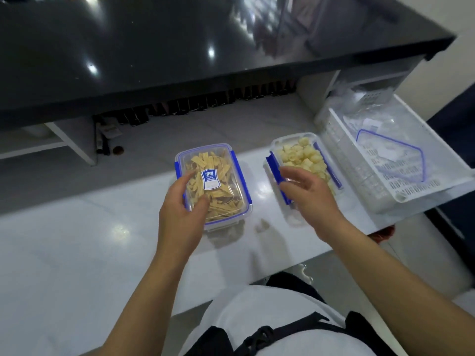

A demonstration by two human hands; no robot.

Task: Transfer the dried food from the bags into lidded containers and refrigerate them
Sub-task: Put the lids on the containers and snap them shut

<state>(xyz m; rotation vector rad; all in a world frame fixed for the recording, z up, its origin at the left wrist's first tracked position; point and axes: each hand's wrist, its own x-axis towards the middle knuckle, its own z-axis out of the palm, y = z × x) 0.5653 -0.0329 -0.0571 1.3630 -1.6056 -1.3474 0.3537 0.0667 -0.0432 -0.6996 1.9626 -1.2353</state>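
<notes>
Container of puffed pieces stands on the white bench, lid on, near-side blue clip apparently still raised. Right hand hovers over that clip, fingers loosely spread and grasping nothing. Press clip down until seated; check far-side clip likewise. Strip-filled container sits just to the left, clips apparently down; left hand grips its near corner. Keep it steady. Beside the right: white basket holding empty zip bags.
</notes>
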